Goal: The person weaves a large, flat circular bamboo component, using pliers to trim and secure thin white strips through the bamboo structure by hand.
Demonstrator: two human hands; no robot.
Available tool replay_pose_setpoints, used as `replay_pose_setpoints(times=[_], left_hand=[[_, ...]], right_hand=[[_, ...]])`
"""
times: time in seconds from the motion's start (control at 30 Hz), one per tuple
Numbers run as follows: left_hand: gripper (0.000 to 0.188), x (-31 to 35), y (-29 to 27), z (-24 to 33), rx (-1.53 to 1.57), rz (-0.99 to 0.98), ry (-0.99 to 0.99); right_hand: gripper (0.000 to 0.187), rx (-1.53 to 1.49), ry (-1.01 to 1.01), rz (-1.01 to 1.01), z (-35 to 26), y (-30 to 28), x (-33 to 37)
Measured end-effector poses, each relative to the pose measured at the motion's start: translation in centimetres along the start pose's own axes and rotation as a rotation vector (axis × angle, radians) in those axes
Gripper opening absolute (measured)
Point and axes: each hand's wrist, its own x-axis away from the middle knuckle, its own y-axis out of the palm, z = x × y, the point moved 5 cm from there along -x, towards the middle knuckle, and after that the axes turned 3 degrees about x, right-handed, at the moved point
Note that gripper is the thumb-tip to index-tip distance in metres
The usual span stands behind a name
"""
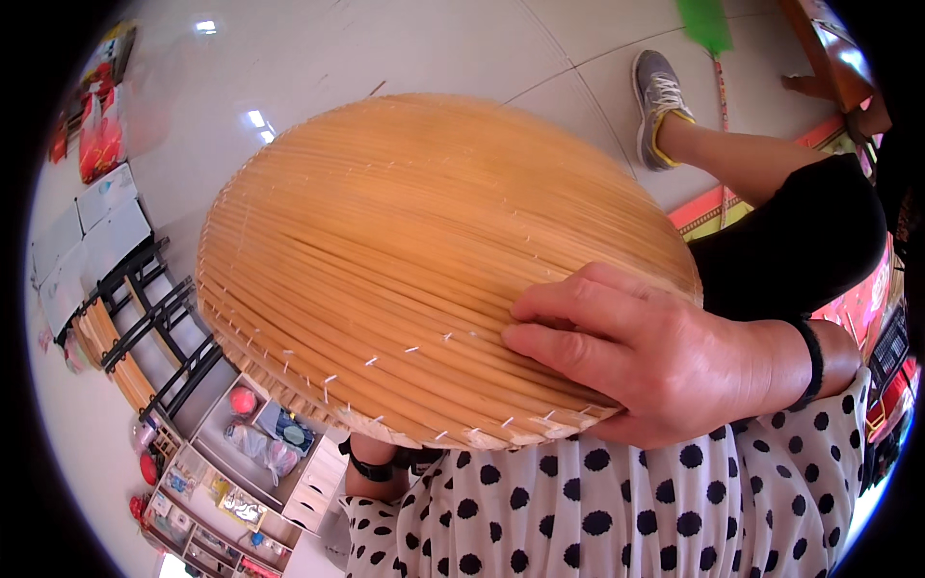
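A large round, slightly domed piece of tan plant strips (434, 222), with white stitches across it and a stitched rim, lies over my lap; it looks like a woven hat or tray, but I cannot tell which. At its near right edge, my right hand (655, 356) grips the rim, fingers bent on the upper face and the thumb mostly out of sight below. A dark band circles that wrist. Of my left arm only the wrist with a black band (374, 469) shows under the near rim. The left hand itself is hidden behind the piece.
Past the piece lies a shiny tiled floor (434, 43). A leg with a grey shoe (657, 101) is at the right, by a green flat thing on a thin stick (708, 24). Dark metal frames (154, 318) and a cluttered white shelf (231, 472) stand on the left.
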Motion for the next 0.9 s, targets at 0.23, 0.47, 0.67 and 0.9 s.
replay_pose_setpoints(times=[0.23, 0.47, 0.67, 0.9], left_hand=[[0.061, 0.7, -0.8, 0.5, 0.029, 0.041, -0.021], [0.062, 0.6, -0.6, 0.4, 0.062, 0.045, -0.037], [0.063, 0.5, -0.5, -0.1, 0.083, 0.053, -0.048], [0.064, 0.2, -0.1, -0.2, 0.11, 0.065, -0.053]], right_hand=[[0.062, -0.041, -0.014, 0.021, 0.0, 1.1, -0.6], [0.06, -0.064, -0.034, 0.049, 0.2, 1.5, -0.5], [0.058, -0.1, -0.022, 0.027, 0.3, 1.6, -0.8], [0.059, -0.101, -0.045, 0.025, 0.4, 1.5, -1.0]])
